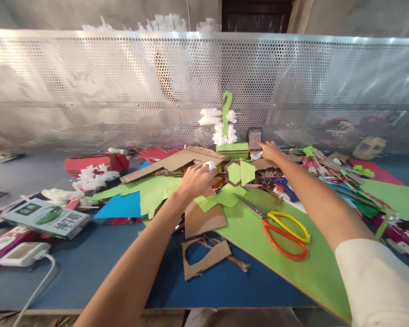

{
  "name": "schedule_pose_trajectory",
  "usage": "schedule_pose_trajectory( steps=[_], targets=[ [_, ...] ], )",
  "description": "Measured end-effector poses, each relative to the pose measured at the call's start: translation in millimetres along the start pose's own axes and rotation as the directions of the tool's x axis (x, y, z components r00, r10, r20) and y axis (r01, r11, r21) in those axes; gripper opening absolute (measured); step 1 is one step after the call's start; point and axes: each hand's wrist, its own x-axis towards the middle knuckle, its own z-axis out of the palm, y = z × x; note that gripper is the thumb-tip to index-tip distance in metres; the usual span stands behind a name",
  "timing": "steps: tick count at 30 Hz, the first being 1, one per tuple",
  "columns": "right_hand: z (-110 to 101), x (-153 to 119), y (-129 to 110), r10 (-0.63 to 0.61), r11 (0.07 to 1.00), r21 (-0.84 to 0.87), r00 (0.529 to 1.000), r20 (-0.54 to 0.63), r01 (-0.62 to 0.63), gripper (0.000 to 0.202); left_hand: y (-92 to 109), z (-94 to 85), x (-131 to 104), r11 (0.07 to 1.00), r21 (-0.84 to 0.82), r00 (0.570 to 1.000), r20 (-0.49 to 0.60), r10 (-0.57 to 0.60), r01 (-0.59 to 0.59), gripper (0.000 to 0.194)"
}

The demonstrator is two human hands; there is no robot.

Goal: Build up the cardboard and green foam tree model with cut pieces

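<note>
My left hand [196,180] is closed over the middle of the cut paper and card, with a small white wad [209,165] at its fingers. My right hand [271,150] stretches its fingers to a small dark-framed box or device [255,137] leaning near the mesh; whether they touch it is unclear. Just below these fingers is a white scrap [256,155]. Between the hands lie green paper hexagons [247,172], one on a cardboard rim. Behind them stands a green hooked paper strip [226,106] with white tufts [220,135], on a green block [232,150].
Open scissors [286,231] with red and yellow handles lie on a green sheet [313,272]. Cardboard offcuts [206,261] lie in front. A milk carton [46,218] and white charger [25,254] sit left. A perforated metal panel [122,86] closes the back.
</note>
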Motion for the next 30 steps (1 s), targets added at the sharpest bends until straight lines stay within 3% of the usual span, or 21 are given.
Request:
schedule_pose_trajectory(
  steps=[5,11,13,16,19,23,27,30],
  targets=[
    [3,2,8,0.017,1.000,0.013,0.999,-0.028,-0.017,0.076,-3,6.5,-1,1.000,-0.027,0.999,-0.044,0.000,-0.001,0.031],
    [-10,-6,23,0.059,0.997,0.045,0.996,-0.073,-0.056,0.077,-2,5.1,-2,1.000,0.004,1.000,-0.013,-0.020,0.020,0.033],
    [-19,-12,25,0.044,0.997,0.073,0.992,-0.122,-0.035,0.075,0,2.3,-2,1.000,0.004,1.000,-0.004,-0.025,0.025,0.034],
    [-35,-32,19,-0.034,0.985,0.154,0.958,-0.283,0.081,0.065,1,-1.0,-2,0.999,-0.004,0.999,-0.007,-0.043,0.043,0.035],
    [-54,-72,-1,-0.174,0.924,0.225,0.865,-0.470,0.308,0.053,2,-1.5,-1,0.998,-0.007,0.998,-0.021,-0.057,0.057,0.037],
    [-73,-150,-42,-0.367,0.778,0.155,0.640,-0.674,0.609,0.039,2,-0.4,0,0.999,-0.002,0.999,-0.024,-0.038,0.038,0.038],
    [-78,-209,-74,-0.581,0.667,-0.026,0.499,-0.643,0.744,0.044,2,-0.4,1,0.999,0.002,0.998,-0.051,-0.039,0.039,0.040],
    [-71,-218,-85,-0.657,0.638,-0.084,0.483,-0.579,0.766,0.046,1,1.4,2,1.000,-0.013,0.997,-0.072,-0.027,0.026,0.040]
  ],
)
